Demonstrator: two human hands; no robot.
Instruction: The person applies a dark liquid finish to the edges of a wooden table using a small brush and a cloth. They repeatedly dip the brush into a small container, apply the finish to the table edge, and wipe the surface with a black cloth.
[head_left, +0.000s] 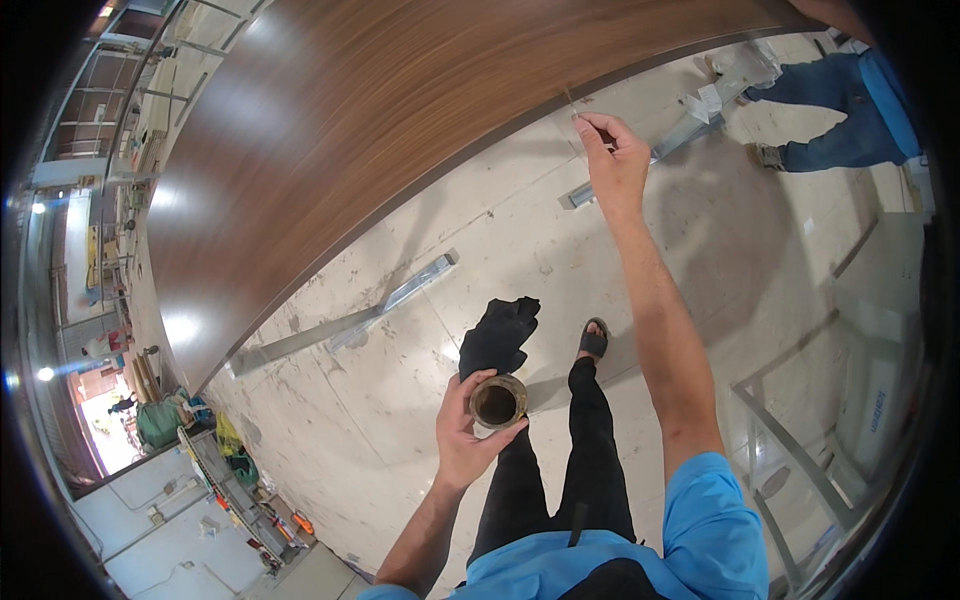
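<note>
Cup (498, 404) in left grip (466, 432), curled around its side; right grip (617, 160) pinches stick (573, 104) closely, tip at board (380, 130) edge, contact unclear. Likely fine edge work; next calls for steady fingertips.

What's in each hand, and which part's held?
Left hand: round open container, gripped around its side. Right hand: thin stick, pinched near one end. Whether the black glove is held, I can't tell.
</note>
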